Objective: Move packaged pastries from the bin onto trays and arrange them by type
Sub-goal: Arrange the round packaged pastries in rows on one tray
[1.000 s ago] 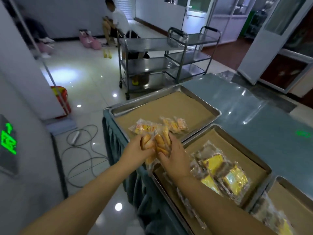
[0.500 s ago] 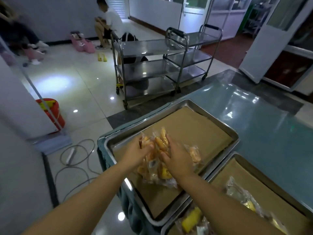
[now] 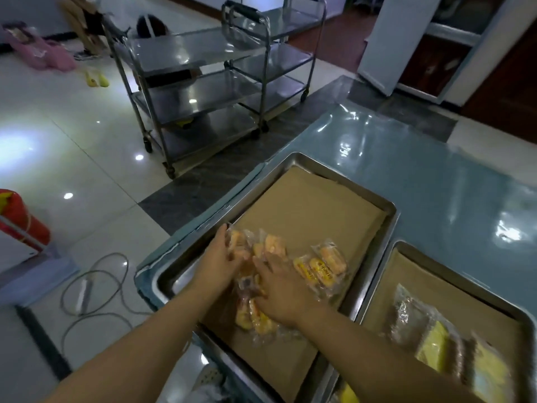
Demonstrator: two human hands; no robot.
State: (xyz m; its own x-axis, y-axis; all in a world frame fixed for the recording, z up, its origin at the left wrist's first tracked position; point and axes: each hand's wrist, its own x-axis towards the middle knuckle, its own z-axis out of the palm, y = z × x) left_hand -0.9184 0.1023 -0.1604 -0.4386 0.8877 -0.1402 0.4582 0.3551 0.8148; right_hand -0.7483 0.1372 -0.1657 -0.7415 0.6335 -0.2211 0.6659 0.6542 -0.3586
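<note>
- Pastries (image 3: 250, 312): orange buns in clear wrappers, heaped loosely on the near left of the tray's paper, under both hands.
- Right hand (image 3: 282, 298) lies flat on the middle of the heap, fingers spread and pressing; it grasps nothing.
- Left hand (image 3: 220, 257) rests with straight fingers against the heap's left side, touching the far pack. As far as shows, it is not closed round anything.
- Handling, as a judgement: the packs are light and the buns soft and easy to crush. The film is slick, so packs will slide over each other and over the paper. Best taken by a sealed end or cupped loosely across the width, never squeezed.
- Two packs (image 3: 319, 266) of the same kind lie just right of the heap, clear of the right hand.
- Paper (image 3: 305, 205) is a loose liner and may ruck if packs are pushed hard across it.
- Tray (image 3: 392, 212) has a raised rim. Its far half is bare paper, the open room for rows, and its left rim runs close by the left hand.
- Second tray (image 3: 453, 271), just beside on the right, holds brown and yellow packs (image 3: 436, 341), a different type to keep apart.
- Table (image 3: 436, 170) stretches beyond; its left edge drops to the floor just past the tray.
</note>
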